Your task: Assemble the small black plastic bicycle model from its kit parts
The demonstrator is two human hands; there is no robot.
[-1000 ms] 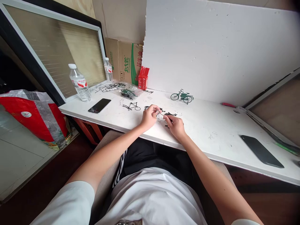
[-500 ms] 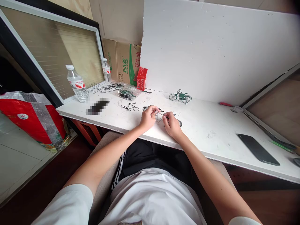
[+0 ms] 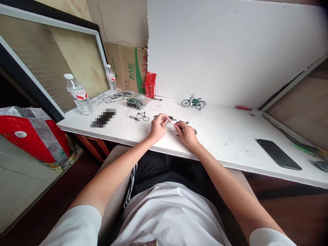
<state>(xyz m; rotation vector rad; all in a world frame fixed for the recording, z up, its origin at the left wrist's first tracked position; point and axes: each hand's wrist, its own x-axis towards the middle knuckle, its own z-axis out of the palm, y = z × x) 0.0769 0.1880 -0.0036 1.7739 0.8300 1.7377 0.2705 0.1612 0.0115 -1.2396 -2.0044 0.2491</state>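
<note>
Over the front part of the white table, my left hand (image 3: pixel 158 128) is closed in a pinch on something small and thin that I cannot make out. My right hand (image 3: pixel 188 135), just to its right, has its fingers closed round a thin dark tool, whose slim tip points toward the left hand. Small dark parts lie behind and beside the hands, among them a black wheel (image 3: pixel 195 132) partly hidden by the right hand. A black toy bicycle frame (image 3: pixel 140 117) lies left of the hands. Farther back stands a green toy bicycle (image 3: pixel 194 102).
A clear bag of green parts (image 3: pixel 135 102) and black part frames (image 3: pixel 115 97) lie at the back left, near two water bottles (image 3: pixel 81 97), a red box (image 3: pixel 150 85) and a carton (image 3: pixel 128 65). A black phone (image 3: pixel 279 154) lies at the right.
The view has shifted slightly. The hands have moved a little apart, and the tip of the tool has drawn back slightly from the left fingers.
</note>
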